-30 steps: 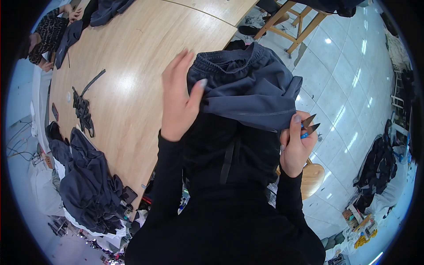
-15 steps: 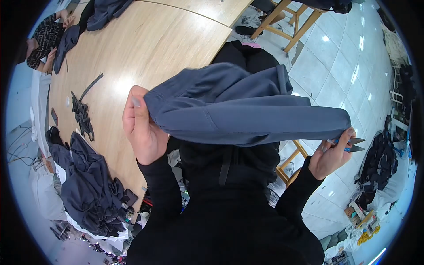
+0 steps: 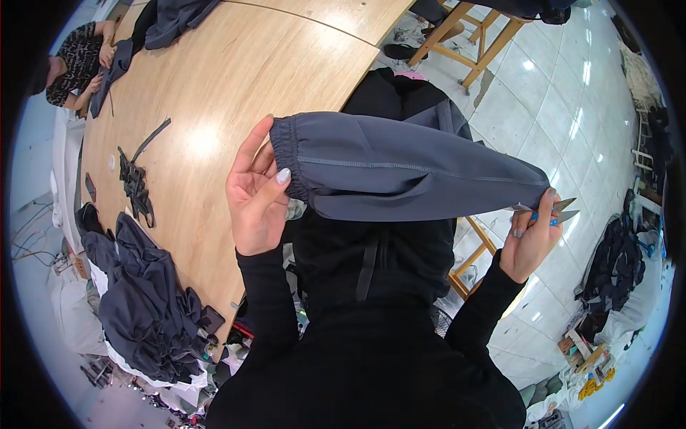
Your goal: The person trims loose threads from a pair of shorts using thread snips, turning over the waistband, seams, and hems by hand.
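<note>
A dark grey garment (image 3: 414,164) is stretched sideways before my chest, a pale-stitched seam running along it. Its gathered elastic edge (image 3: 286,157) is at my left hand (image 3: 259,193), with the thumb in front and the other fingers at and behind the edge. My right hand (image 3: 532,236) pinches the far end of the cloth. Small scissors or snips (image 3: 564,213) with blue on the handles are also in that hand, blades apart and pointing right, away from the cloth.
On the wooden table (image 3: 193,86) lie a tangle of dark straps (image 3: 134,182) and a heap of dark garments (image 3: 146,307). A person (image 3: 78,61) handles dark cloth at the far left. Wooden stools (image 3: 468,43) stand on the tiled floor, with dark cloth (image 3: 614,250) piled at right.
The garment has been turned and spread, so its gathered edge and pale-stitched seam now show. My left hand has moved right and opened its fingers more; the right hand shifted slightly left.
</note>
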{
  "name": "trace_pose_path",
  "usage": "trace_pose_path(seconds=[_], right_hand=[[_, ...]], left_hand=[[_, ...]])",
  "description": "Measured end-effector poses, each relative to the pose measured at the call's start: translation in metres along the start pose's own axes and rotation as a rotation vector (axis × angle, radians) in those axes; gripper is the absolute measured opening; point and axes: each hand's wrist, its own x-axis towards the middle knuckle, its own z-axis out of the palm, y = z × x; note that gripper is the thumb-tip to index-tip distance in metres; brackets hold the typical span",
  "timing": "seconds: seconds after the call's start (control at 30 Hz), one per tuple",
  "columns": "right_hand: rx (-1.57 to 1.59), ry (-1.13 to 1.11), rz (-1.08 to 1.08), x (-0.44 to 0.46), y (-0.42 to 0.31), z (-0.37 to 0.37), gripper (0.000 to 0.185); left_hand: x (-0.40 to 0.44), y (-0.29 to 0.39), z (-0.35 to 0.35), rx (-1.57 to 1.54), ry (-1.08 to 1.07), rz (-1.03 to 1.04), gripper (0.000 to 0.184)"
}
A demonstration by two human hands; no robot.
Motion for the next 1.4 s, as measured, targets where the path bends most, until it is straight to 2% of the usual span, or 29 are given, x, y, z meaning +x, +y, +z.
trace_pose_path(seconds=[0.5,0.6,0.7,0.73,0.8,0.87,0.93,1.03,1.13,1.17,1.3,1.37,1.4], right_hand=[[0.009,-0.03,0.001,0.002,0.003,0.004,0.018],[-0.061,0.02,0.048,0.005,0.015,0.012,0.016],[-0.23,0.016,0.033,0.003,0.027,0.009,0.02],[-0.302,0.003,0.022,0.001,0.028,0.007,0.021],[-0.446,0.019,-0.182,0.002,0.037,0.012,0.023],[-0.553,0.026,-0.313,-0.005,0.036,0.021,0.023],[-0.614,0.009,-0.382,-0.012,0.025,0.035,0.022],[-0.481,-0.054,-0.233,-0.027,0.015,0.04,0.02],[-0.476,-0.134,-0.167,-0.037,0.011,0.033,0.018],[-0.488,-0.168,-0.176,-0.038,0.016,0.028,0.018],[-0.283,-0.355,-0.067,-0.051,0.022,0.017,0.021],[-0.248,-0.437,-0.014,-0.057,0.022,0.011,0.023],[-0.329,-0.457,-0.108,-0.06,0.024,0.014,0.023]], left_hand=[[0.007,-0.005,-0.014,0.047,0.042,-0.033,0.073],[0.009,-0.012,-0.015,0.301,0.117,-0.049,0.075],[0.004,-0.017,0.005,0.494,0.262,0.095,0.067],[-0.001,-0.018,0.013,0.713,0.278,0.187,0.063],[-0.012,-0.02,0.033,1.145,0.297,0.381,0.056],[-0.027,-0.028,0.061,1.114,-0.071,0.452,0.044],[-0.023,-0.046,0.089,1.194,-0.229,0.478,0.038],[-0.007,-0.092,0.096,1.432,-0.107,0.367,0.033],[0.001,-0.109,0.085,1.507,-0.185,0.336,0.026],[0.001,-0.107,0.082,1.474,-0.194,0.407,0.017],[-0.006,-0.079,0.075,1.063,-0.262,0.15,0.014],[-0.014,-0.069,0.073,0.738,-0.228,-0.145,0.014],[-0.018,-0.066,0.073,0.571,-0.208,-0.285,0.015]])
